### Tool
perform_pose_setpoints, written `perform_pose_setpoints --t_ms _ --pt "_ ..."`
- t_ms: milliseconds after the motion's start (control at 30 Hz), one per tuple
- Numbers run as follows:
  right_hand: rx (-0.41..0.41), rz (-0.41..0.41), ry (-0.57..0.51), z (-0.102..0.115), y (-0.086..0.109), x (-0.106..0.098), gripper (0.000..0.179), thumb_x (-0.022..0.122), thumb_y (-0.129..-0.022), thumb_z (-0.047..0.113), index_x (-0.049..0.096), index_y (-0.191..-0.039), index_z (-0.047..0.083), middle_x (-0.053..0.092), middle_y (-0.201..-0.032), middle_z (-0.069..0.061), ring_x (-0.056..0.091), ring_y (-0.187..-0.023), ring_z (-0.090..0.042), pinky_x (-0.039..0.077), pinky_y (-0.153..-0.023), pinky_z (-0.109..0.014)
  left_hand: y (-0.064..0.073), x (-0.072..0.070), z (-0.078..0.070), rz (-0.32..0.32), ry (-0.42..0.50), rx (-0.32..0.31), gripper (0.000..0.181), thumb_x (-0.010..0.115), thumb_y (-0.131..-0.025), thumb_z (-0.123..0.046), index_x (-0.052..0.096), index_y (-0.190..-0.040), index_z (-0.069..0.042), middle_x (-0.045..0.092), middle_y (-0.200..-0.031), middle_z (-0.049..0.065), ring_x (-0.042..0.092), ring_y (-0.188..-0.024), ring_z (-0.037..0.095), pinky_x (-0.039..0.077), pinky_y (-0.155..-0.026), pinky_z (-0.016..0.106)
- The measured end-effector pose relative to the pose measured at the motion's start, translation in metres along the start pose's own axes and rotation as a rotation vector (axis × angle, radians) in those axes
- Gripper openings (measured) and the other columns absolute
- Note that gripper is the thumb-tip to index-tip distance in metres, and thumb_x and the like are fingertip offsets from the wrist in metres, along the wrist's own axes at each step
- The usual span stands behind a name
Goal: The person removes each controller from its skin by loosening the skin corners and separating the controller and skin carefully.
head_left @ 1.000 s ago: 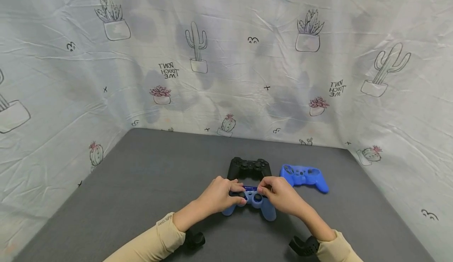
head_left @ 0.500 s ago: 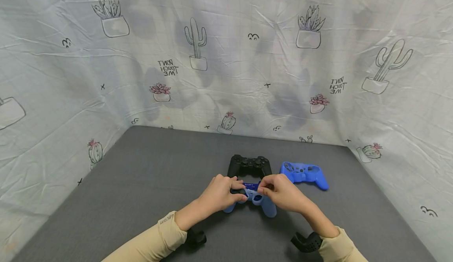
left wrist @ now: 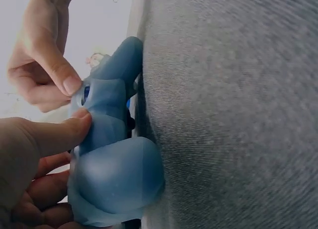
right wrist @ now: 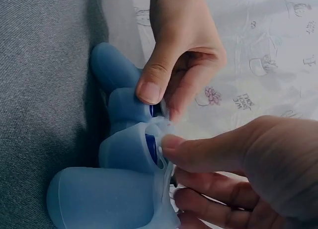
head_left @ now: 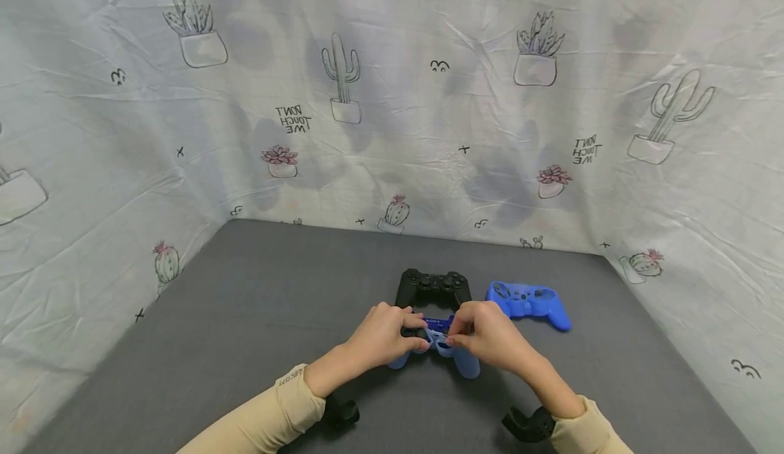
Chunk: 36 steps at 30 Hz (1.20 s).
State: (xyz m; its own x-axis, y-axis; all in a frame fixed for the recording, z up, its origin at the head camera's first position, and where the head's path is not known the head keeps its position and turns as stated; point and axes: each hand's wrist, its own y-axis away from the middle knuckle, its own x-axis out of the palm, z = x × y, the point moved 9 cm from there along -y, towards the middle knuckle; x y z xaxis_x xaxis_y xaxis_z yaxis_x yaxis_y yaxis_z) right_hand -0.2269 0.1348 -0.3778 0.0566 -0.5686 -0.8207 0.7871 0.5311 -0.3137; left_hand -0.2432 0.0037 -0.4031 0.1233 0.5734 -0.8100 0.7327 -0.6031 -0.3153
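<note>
A dark blue game controller (head_left: 436, 325) marked SONY lies in a translucent light-blue silicone cover (head_left: 468, 364) at the middle of the table. My left hand (head_left: 380, 335) grips the controller's left side, the thumb on the cover's front face and the fingers over the far edge. My right hand (head_left: 486, 335) pinches the cover's thin edge near the right stick opening. In the right wrist view, the cover (right wrist: 109, 194) is lifted there, and dark blue plastic shows through the opening. In the left wrist view, the cover's rounded grip (left wrist: 121, 174) is near the left fingers.
Just behind the hands, a black game controller (head_left: 433, 280) lies on the grey table (head_left: 294, 277). To its right is a bright blue controller cover (head_left: 529, 304) with open holes. A cactus-print curtain (head_left: 392, 134) surrounds the table's back and sides.
The right fingertips have shifted slightly towards me along the cover's edge, and the cover around the right stick has lifted and slipped off the stick. The left hand stays nearly in place.
</note>
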Motion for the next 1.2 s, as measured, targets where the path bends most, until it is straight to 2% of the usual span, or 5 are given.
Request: perform_pose_setpoints --t_ms 300,467,633,933,1200 --pt "0.049 0.046 0.052 -0.001 -0.001 0.002 0.044 0.087 -0.076 0.029 0.070 -0.111 0.007 0.063 -0.112 -0.002 0.061 -0.103 -0.024 0.051 -0.082 -0.043 -0.001 0.003 -0.003 0.078 -0.099 0.049 0.037 0.073 -0.090 -0.035 0.072 -0.119 -0.012 0.065 -0.124 0.004 0.058 -0.119 0.023 0.049 -0.092 0.039" --pt "0.091 0.153 0.048 -0.007 0.000 0.012 0.047 0.085 -0.079 0.030 0.069 -0.115 0.004 0.061 -0.120 -0.006 0.058 -0.109 -0.027 0.051 -0.084 -0.042 -0.001 -0.002 0.003 0.123 -0.015 0.002 0.030 0.072 -0.091 -0.032 0.073 -0.115 -0.014 0.067 -0.119 -0.001 0.064 -0.103 0.011 0.052 -0.085 0.033" --pt "0.086 0.161 0.045 -0.010 -0.001 0.014 0.045 0.082 -0.082 0.030 0.070 -0.116 0.004 0.062 -0.120 -0.006 0.057 -0.112 -0.028 0.051 -0.085 -0.043 -0.002 -0.005 0.006 0.127 0.049 -0.020 0.025 0.071 -0.093 -0.028 0.073 -0.111 -0.012 0.070 -0.109 -0.002 0.063 -0.087 0.002 0.052 -0.078 0.027" --pt "0.077 0.154 0.047 -0.012 -0.001 0.016 0.040 0.082 -0.082 0.028 0.072 -0.114 0.006 0.062 -0.120 -0.006 0.056 -0.113 -0.029 0.050 -0.086 -0.045 -0.002 -0.004 0.008 0.114 0.103 -0.044 0.013 0.066 -0.097 -0.026 0.072 -0.103 -0.015 0.066 -0.120 0.000 0.062 -0.105 0.011 0.050 -0.087 0.033" --pt "0.084 0.146 0.034 -0.013 -0.001 0.017 0.040 0.083 -0.081 0.027 0.073 -0.113 0.005 0.063 -0.119 -0.007 0.057 -0.112 -0.029 0.049 -0.087 -0.046 -0.004 -0.003 0.016 0.060 0.224 -0.077 0.013 0.064 -0.098 -0.020 0.075 -0.101 -0.012 0.068 -0.118 0.002 0.061 -0.101 0.012 0.045 -0.077 0.032"
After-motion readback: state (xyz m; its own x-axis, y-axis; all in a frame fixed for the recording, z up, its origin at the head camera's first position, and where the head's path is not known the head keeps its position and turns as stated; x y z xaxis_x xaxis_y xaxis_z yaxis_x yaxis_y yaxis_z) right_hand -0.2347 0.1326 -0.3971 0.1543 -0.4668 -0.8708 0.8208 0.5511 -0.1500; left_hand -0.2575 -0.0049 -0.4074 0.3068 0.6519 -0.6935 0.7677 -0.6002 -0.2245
